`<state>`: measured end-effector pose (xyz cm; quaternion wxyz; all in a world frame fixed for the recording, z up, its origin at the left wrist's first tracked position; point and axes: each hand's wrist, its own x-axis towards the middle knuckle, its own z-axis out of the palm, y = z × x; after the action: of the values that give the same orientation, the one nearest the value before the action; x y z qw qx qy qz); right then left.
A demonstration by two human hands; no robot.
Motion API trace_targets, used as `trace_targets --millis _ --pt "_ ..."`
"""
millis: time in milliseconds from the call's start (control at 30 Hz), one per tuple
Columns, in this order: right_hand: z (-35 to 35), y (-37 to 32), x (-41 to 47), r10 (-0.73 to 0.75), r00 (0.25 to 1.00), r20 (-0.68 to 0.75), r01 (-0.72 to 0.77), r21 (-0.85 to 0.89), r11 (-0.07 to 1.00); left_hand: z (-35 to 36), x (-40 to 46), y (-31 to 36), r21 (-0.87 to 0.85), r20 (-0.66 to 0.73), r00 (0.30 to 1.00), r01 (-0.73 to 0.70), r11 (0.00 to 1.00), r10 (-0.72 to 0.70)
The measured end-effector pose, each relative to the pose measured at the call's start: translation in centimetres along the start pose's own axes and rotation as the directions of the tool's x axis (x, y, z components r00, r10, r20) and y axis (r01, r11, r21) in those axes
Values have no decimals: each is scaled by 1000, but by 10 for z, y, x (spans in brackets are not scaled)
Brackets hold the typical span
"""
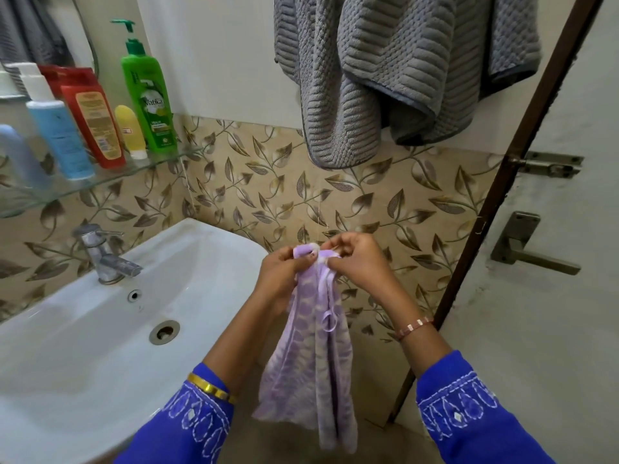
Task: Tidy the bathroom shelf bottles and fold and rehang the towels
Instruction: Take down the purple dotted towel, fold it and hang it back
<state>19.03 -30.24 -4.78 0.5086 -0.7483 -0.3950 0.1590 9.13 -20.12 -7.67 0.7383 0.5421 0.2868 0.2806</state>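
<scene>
Both hands, left hand point(284, 269) and right hand point(355, 259), are pinching the small lilac patterned cloth towel point(311, 356) by its top edge (folding judged unfinished); the grey ribbed towel point(385, 75) is hanging bunched, not yet refolded.

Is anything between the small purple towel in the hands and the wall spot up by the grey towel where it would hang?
Nothing visible blocks the way. Both the left hand and right hand pinch the lilac patterned hand towel at its top edge; above them are only leaf-patterned tiles. The grey ribbed towel hangs higher. No hook is visible.

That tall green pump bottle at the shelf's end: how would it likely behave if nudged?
The green pump bottle looks tall and narrow-based, so probably tippy. It stands near the glass shelf end, so a sideways push might send it off. Glass likely lets it slide.
</scene>
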Motion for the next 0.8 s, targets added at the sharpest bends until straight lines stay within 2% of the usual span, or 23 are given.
trace_targets --millis 100,267,333,433,500,600,733,800 --pt "1 -9 1 -14 1000 -27 17 110 994 0 -2 6 92 33 990 -137 986 134" --pt "1 -17 0 -36 992 -120 53 147 988 -2 -12 9 238 184 942 -319 917 280" --pt "0 -19 -1 -54 996 -74 67 184 981 0 -17 8 365 218 921 -382 849 321" --pt "1 -19 -4 -101 994 43 91 196 976 4 -18 9 494 167 910 -409 767 378" --pt "1 -19 -3 -148 989 30 136 250 959 4 -16 13 479 142 926 -373 795 349" --pt "-6 -15 7 -218 976 -21 218 185 958 1 -13 19 374 175 942 -333 865 287" --pt "-5 1 8 -210 969 132 168 275 947 0 -9 36 237 200 927 -359 903 316" --pt "0 9 8 -197 978 75 165 312 936 -1 -3 50 182 122 927 -373 910 355"
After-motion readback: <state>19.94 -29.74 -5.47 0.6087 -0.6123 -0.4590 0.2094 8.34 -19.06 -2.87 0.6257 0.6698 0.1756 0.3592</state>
